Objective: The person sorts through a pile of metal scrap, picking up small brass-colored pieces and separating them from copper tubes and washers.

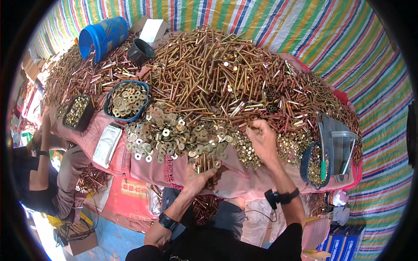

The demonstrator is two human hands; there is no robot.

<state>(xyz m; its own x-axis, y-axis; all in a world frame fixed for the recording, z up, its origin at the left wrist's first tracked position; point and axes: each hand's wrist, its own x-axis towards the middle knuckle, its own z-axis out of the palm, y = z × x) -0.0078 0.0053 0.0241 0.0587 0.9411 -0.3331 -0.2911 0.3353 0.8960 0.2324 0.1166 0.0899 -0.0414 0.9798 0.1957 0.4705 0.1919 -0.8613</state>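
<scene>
Close to the near edge of the heap, my left hand is closed around a bundle of brass-coloured metal rods, their ends pointing up. Loose flat washers lie piled just beyond it. My right hand hovers further right, over the border between the long metal rods and the small nuts. Its thumb and fingers are curled together in a pinch; whatever may be between them is too small to make out.
A blue tub of washers and a dark tray of nuts stand left. At right sits another tub beside a grey dustpan-like scoop. Behind lie a blue bucket and a black pot. Another person sits far left.
</scene>
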